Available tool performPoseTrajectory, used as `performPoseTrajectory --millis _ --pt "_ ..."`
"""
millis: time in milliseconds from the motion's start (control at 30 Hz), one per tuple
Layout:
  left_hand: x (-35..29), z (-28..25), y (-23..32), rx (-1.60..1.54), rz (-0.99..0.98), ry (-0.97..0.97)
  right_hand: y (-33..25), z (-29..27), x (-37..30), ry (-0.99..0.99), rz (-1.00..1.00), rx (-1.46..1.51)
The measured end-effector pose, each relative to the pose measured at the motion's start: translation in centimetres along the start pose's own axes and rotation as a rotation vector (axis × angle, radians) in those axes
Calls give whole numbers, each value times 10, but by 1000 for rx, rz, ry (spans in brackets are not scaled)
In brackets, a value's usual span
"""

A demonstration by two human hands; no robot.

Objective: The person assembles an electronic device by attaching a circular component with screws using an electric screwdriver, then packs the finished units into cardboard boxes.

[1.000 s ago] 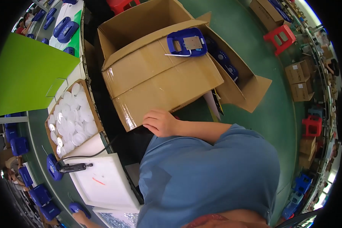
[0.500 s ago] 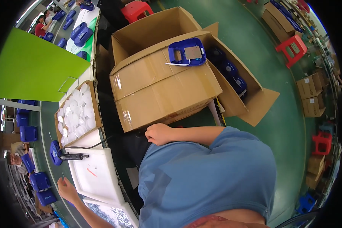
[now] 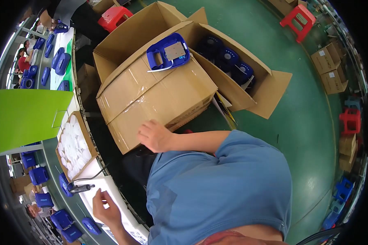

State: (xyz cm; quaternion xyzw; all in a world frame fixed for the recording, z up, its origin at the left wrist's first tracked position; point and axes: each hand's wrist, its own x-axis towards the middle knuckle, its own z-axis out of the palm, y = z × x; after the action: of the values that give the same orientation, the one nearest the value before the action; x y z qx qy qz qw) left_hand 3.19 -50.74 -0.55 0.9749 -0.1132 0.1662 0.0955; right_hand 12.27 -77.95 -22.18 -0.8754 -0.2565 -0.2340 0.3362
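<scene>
My left hand (image 3: 106, 208) is over the white tray (image 3: 120, 197) on the bench, thumb and bent fingers brought together. Anything in that pinch is too small to make out. Just beyond the fingertips, apart from them, a black corded power screwdriver (image 3: 82, 188) lies next to a blue plastic housing (image 3: 64, 184). My right hand (image 3: 154, 136) hovers at the near side of a taped cardboard box (image 3: 151, 96), fingers loosely bent and slightly apart, nothing visible in them. On that box rests an open blue plastic shell (image 3: 156, 58) holding a tan square board (image 3: 174, 51) and a white wire.
A carton of white round caps (image 3: 74, 147) stands on the bench below a green panel (image 3: 26, 118). Blue units (image 3: 229, 57) fill an open carton at the right. Red stools (image 3: 300, 22) stand on the green floor. Another person (image 3: 67, 14) is at the upper left.
My view has shifted. My left hand has come in from the bench's far side to the white tray. My right hand has moved forward from my lap to the box, its fingers loosening.
</scene>
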Motion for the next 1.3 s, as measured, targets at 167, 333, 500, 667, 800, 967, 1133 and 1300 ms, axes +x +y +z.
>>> performPoseTrajectory --millis 167,333,500,667,800,967,1133,1300 --pt "-7 12 34 -84 -24 -78 34 -15 -22 42 137 -238" --pt "-24 31 53 -241 -103 -77 46 -17 -23 -236 170 -218" --pt "-54 49 68 -469 -333 -93 50 -25 -16 -351 62 -272" --pt "-91 92 56 -919 -823 -83 58 -24 -12 -439 -48 -383" --pt "-119 111 30 -923 -969 -117 55 -21 -8 -504 -38 -445" --pt "-160 147 2 -754 -998 -93 52 -23 -4 -540 -26 -430" --pt "-174 165 -17 -392 -965 -36 51 -23 -3 -550 -4 -437" --pt "-191 251 -106 -72 -975 -701 51 -22 -11 -566 37 -451"
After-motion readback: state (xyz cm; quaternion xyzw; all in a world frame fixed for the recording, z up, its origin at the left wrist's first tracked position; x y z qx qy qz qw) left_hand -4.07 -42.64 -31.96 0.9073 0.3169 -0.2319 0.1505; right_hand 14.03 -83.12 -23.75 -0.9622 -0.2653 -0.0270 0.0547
